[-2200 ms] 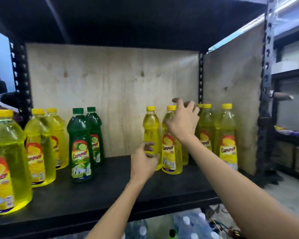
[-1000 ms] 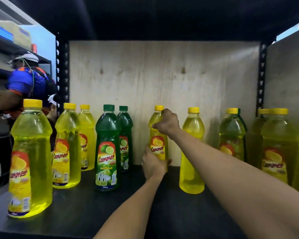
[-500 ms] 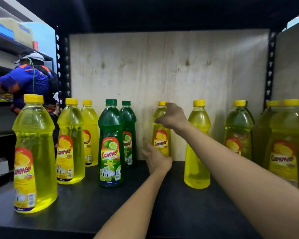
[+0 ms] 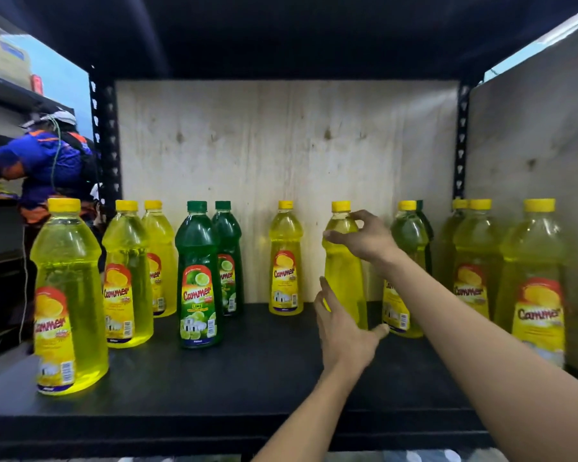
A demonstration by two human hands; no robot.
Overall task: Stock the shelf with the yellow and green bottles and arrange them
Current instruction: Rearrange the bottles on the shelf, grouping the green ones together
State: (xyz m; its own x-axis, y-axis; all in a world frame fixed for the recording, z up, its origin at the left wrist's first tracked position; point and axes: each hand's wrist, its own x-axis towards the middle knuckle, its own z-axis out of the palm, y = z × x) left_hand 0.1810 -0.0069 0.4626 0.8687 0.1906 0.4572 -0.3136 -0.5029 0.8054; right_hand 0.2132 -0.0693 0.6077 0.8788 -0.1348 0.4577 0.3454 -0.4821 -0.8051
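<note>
Both hands spread loose round one yellow bottle (image 4: pixel 342 271) (label turned away): right hand (image 4: pixel 364 240) at shoulder, left hand (image 4: pixel 342 331) by base, neither clenched.

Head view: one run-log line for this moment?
step: arranging | left hand: open at base of label-hidden yellow plastic bottle | right hand: open at its neck | black shelf: bottles upright

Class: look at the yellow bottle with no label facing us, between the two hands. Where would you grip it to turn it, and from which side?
Grip the unlabelled yellow plastic bottle at its narrow shoulder just under the yellow cap, coming from the open front of the black shelf. It stands upright and tapers upward, so fingers can likely wrap there. The right hand is open at that spot; the left hand is open by the base.
</note>
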